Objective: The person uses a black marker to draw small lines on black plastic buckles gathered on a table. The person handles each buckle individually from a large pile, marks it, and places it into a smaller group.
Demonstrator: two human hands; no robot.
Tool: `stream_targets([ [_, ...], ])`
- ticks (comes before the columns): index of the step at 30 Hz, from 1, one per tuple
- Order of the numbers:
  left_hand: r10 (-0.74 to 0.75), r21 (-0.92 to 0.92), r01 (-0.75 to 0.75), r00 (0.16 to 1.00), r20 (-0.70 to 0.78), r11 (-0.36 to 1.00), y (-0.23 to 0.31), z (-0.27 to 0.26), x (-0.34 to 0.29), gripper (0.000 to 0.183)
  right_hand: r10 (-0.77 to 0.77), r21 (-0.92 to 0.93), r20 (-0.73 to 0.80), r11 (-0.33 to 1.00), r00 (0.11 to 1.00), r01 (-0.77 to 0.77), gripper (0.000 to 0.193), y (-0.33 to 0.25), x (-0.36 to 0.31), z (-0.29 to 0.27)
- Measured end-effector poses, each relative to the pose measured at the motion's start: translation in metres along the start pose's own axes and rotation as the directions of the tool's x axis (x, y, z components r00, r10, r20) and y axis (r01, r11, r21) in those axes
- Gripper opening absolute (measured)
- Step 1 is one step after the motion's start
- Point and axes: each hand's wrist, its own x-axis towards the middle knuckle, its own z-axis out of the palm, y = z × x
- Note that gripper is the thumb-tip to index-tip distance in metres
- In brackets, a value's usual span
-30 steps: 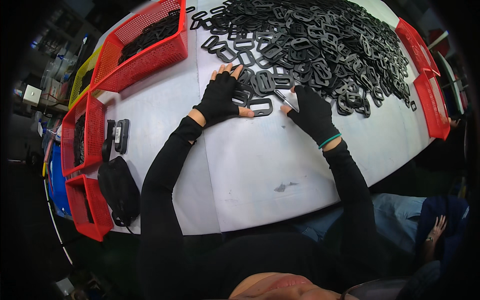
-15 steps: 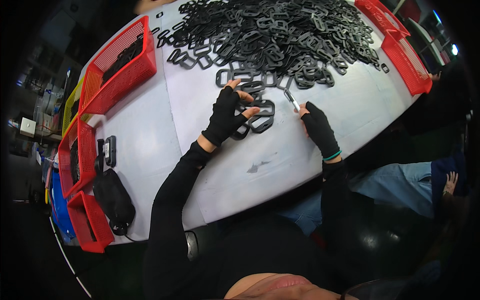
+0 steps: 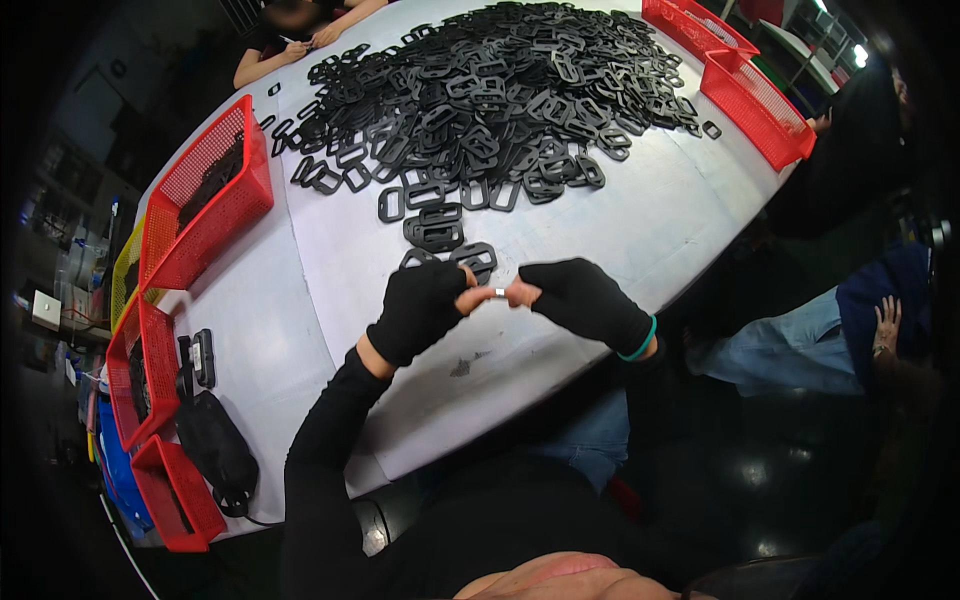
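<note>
My left hand point(image 3: 425, 308), in a black fingerless glove, is closed, its thumb and fingers brought together. What it holds, if anything, is hidden. Opposite it, my right hand point(image 3: 582, 300), gloved alike with a teal band at the wrist, is pinched on a slim white pen-like tool point(image 3: 500, 292). Only a short white bit of the tool shows between the two hands' fingertips, which almost meet. Just beyond my fingers lie a flat black plastic frame point(image 3: 478, 258) and a small stack of similar frames point(image 3: 433, 230).
A large heap of black frames point(image 3: 490, 100) covers the far part of the white table point(image 3: 680, 210). Red baskets point(image 3: 225, 215) line the left edge, near a black pouch point(image 3: 215, 445). More red baskets point(image 3: 760, 110) stand far right. Another person's hands point(image 3: 310, 42) work at the far left.
My hands have come together; earlier the left was spread over the frames and the right held the tool apart. The view has shifted, and a person at the far side now shows.
</note>
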Motion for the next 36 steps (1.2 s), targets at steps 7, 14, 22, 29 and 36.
stream_targets([
  [7,0.224,0.079,-0.243,0.955,0.197,0.967,0.028,-0.029,-0.014,0.039,-0.198,-0.214,0.146,0.950,0.969,0.226,0.026,-0.028,-0.018,-0.010],
  [14,0.393,0.098,-0.418,0.897,0.205,0.903,0.041,-0.045,-0.013,0.044,-0.188,-0.258,0.192,0.938,0.963,0.234,0.024,-0.040,-0.037,-0.013],
  [22,-0.153,0.006,0.157,0.969,-0.196,0.988,-0.049,-0.078,-0.013,0.032,0.052,-0.103,-0.134,0.992,0.990,-0.066,0.027,-0.029,-0.081,-0.082],
  [29,-0.149,0.168,0.235,0.899,-0.411,0.957,-0.133,-0.031,-0.009,0.026,0.062,-0.103,-0.176,0.991,0.982,-0.081,0.019,-0.034,-0.066,-0.059],
  [36,-0.149,0.192,0.253,0.889,-0.433,0.948,-0.161,0.007,-0.038,0.017,0.114,0.175,-0.405,0.983,0.907,-0.045,0.018,-0.006,-0.065,-0.030],
])
